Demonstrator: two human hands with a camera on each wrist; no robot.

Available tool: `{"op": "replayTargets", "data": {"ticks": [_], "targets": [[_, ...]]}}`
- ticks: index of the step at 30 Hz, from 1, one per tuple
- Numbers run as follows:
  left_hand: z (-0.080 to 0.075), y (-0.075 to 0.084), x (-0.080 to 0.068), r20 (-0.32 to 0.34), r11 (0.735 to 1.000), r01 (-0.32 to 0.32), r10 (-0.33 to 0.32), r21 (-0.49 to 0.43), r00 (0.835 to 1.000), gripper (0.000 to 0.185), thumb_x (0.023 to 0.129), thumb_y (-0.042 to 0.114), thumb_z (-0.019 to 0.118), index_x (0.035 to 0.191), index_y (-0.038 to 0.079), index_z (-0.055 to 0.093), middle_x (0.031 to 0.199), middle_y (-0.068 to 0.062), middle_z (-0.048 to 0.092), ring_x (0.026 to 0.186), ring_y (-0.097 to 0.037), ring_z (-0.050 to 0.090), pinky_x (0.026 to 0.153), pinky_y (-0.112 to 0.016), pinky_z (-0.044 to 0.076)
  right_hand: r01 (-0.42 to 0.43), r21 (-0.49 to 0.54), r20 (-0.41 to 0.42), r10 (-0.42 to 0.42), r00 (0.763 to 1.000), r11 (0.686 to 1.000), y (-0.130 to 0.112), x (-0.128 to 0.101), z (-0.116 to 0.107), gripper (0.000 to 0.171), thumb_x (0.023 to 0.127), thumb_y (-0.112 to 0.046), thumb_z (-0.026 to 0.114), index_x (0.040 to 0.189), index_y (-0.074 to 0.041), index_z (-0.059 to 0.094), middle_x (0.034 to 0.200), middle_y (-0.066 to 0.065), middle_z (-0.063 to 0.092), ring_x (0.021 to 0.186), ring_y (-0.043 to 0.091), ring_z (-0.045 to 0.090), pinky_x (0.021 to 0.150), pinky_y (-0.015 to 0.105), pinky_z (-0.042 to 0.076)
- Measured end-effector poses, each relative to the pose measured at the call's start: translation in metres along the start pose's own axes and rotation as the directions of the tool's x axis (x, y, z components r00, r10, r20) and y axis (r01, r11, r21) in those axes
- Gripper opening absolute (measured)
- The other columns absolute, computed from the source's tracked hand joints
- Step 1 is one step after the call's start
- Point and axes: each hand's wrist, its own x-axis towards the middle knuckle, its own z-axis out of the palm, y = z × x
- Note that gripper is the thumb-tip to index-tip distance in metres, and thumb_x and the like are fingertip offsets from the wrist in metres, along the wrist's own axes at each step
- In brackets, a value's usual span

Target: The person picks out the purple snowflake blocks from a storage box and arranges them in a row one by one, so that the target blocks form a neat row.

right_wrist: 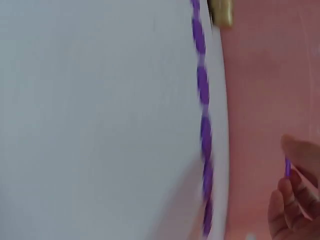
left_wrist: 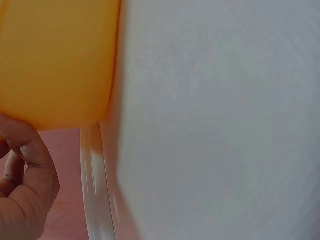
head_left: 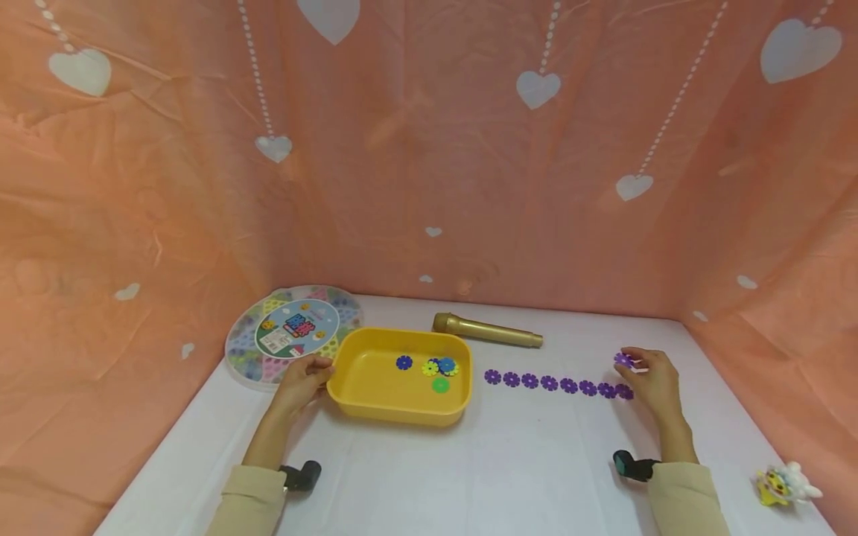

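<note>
In the head view my left hand [head_left: 299, 383] grips the left rim of a shallow yellow plastic tray [head_left: 402, 415]. The left wrist view shows curled fingers [left_wrist: 37, 162] at the corner of that tray. Inside it lie a few snowflake discs: dark blue [head_left: 404, 362], yellow [head_left: 430, 368], lighter blue [head_left: 447, 365] and green [head_left: 440, 385]. Over at the right, my right hand [head_left: 658, 387] pinches a purple snowflake disc [head_left: 623, 360] between thumb and fingers, raised off the table. Below it runs a row of several purple snowflake discs [head_left: 550, 383], the rightmost partly hidden by the hand.
Behind the tray lies a gold microphone-shaped object [head_left: 492, 330]. A round clear case with a printed label [head_left: 295, 327] sits at the back left, partly behind the tray. A small yellow and white figurine [head_left: 780, 484] stands near the right table edge. Orange-pink curtains enclose the white table [head_left: 469, 476].
</note>
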Motion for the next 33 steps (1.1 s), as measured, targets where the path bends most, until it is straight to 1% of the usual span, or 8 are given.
{"op": "replayTargets", "data": {"ticks": [4, 7, 10, 12, 14, 16, 28, 33], "targets": [[0.0, 0.0, 0.0, -0.001, 1.0, -0.008, 0.008, -0.003, 1.0, 0.025, 0.092, -0.001, 0.05, 0.113, -0.014, 0.046, 0.091, -0.011, 0.055, 0.07, -0.013, 0.053, 0.06, -0.024, 0.05, -0.102, -0.07, 0.033, 0.105, 0.994, 0.992, 0.02, -0.009, -0.017, 0.032, 0.085, -0.002, 0.063, 0.113, 0.011, 0.057, 0.102, 0.031, 0.052, 0.092, 0.044, 0.05, 0.076, 0.049, 0.042], [0.0, 0.0, 0.0, -0.003, 1.0, -0.008, 0.008, 0.003, 1.0, 0.025, 0.092, -0.001, 0.05, 0.113, -0.014, 0.047, 0.09, -0.01, 0.056, 0.07, -0.012, 0.053, 0.061, -0.024, 0.05, -0.224, -0.084, 0.106, 0.232, 0.967, 0.971, 0.032, -0.015, -0.025, 0.033, 0.089, -0.005, 0.057, 0.119, 0.01, 0.053, 0.108, 0.032, 0.048, 0.098, 0.046, 0.046, 0.081, 0.057, 0.039], [0.0, 0.0, 0.0, -0.001, 1.0, -0.007, 0.007, 0.006, 1.0, 0.026, 0.092, 0.0, 0.05, 0.113, -0.014, 0.047, 0.089, -0.01, 0.056, 0.069, -0.011, 0.053, 0.061, -0.024, 0.05, -0.28, -0.115, 0.127, 0.293, 0.947, 0.953, 0.042, -0.02, -0.029, 0.034, 0.089, -0.006, 0.055, 0.118, 0.011, 0.053, 0.11, 0.034, 0.049, 0.099, 0.047, 0.046, 0.081, 0.058, 0.038], [0.0, -0.001, 0.0, -0.001, 1.0, -0.007, 0.007, 0.005, 1.0, 0.026, 0.093, 0.001, 0.05, 0.113, -0.014, 0.047, 0.089, -0.01, 0.055, 0.069, -0.011, 0.053, 0.061, -0.023, 0.05, -0.279, -0.128, 0.117, 0.294, 0.949, 0.952, 0.046, -0.022, -0.03, 0.032, 0.087, -0.003, 0.056, 0.114, 0.013, 0.054, 0.105, 0.035, 0.053, 0.095, 0.047, 0.048, 0.08, 0.057, 0.038], [0.0, -0.001, 0.0, -0.001, 1.0, -0.006, 0.006, 0.008, 1.0, 0.026, 0.093, 0.001, 0.05, 0.114, -0.014, 0.046, 0.089, -0.009, 0.055, 0.069, -0.011, 0.053, 0.061, -0.024, 0.05, -0.252, -0.15, 0.098, 0.268, 0.958, 0.956, 0.05, -0.023, -0.03, 0.03, 0.083, -0.001, 0.058, 0.109, 0.014, 0.056, 0.1, 0.035, 0.056, 0.09, 0.047, 0.051, 0.078, 0.056, 0.039], [-0.001, 0.0, 0.0, 0.0, 1.0, -0.006, 0.006, 0.01, 1.0, 0.026, 0.093, 0.001, 0.05, 0.114, -0.014, 0.046, 0.089, -0.009, 0.055, 0.07, -0.012, 0.053, 0.061, -0.024, 0.05, -0.256, -0.152, 0.099, 0.272, 0.957, 0.955, 0.054, -0.023, -0.03, 0.03, 0.082, 0.0, 0.059, 0.108, 0.015, 0.056, 0.099, 0.036, 0.056, 0.089, 0.047, 0.052, 0.079, 0.057, 0.039], [0.001, 0.0, -0.002, 0.002, 1.0, 0.002, -0.002, 0.009, 1.0, 0.025, 0.092, 0.0, 0.05, 0.113, -0.014, 0.046, 0.092, -0.012, 0.055, 0.07, -0.013, 0.052, 0.061, -0.024, 0.05, -0.368, -0.141, 0.175, 0.389, 0.905, 0.919, 0.061, -0.018, -0.029, 0.036, 0.087, -0.004, 0.058, 0.118, 0.013, 0.051, 0.112, 0.035, 0.051, 0.101, 0.046, 0.046, 0.089, 0.058, 0.036], [0.001, 0.001, -0.002, 0.006, 1.0, -0.016, 0.016, -0.001, 1.0, 0.025, 0.092, -0.001, 0.05, 0.113, -0.015, 0.046, 0.091, -0.012, 0.054, 0.072, -0.013, 0.053, 0.06, -0.022, 0.05, -0.37, -0.141, 0.181, 0.392, 0.902, 0.918, 0.063, -0.017, -0.027, 0.037, 0.088, -0.005, 0.058, 0.12, 0.012, 0.051, 0.111, 0.034, 0.052, 0.1, 0.045, 0.046, 0.088, 0.057, 0.037]]}}
